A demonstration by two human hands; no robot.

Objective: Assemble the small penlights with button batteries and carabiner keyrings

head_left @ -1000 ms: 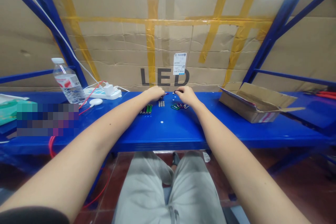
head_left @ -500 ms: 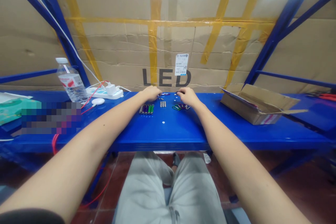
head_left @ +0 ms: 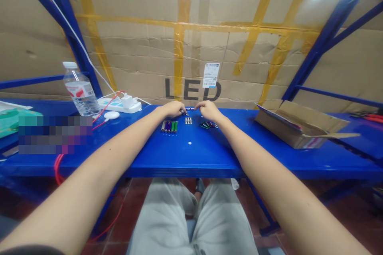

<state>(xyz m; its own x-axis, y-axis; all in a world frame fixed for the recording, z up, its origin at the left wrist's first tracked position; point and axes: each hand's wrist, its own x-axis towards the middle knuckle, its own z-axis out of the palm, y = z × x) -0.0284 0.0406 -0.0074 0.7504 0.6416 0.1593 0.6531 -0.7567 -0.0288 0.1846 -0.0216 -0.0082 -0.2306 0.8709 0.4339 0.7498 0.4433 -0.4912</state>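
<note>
At the back of the blue table [head_left: 185, 155], my left hand [head_left: 175, 108] has its fingers closed in a pinch. A small dark piece shows at its fingertips, too tiny to name. Opposite it, my right hand [head_left: 208, 110] is curled with its fingertips pressed together; what they hold, if anything, is hidden. Between the hands lies a thin purple and silver piece [head_left: 190, 108]. Just nearer to me are small round silver pieces in rows, like button cells [head_left: 188, 120]. Several coloured metal tubes [head_left: 169, 126] lie side by side below my left hand. Coloured carabiners [head_left: 208, 125] lie below my right hand.
An open cardboard box [head_left: 295, 127] stands at the right. To the left are a water bottle [head_left: 80, 91], a white power strip [head_left: 119, 104] with plugs and cables, and a green package [head_left: 18, 115]. A large taped cardboard panel [head_left: 143, 55] closes off the back.
My right hand has moved left, closer to my left hand, away from a dark looped piece at its fingertips. My left hand stays nearly in place. The view has shifted slightly.
</note>
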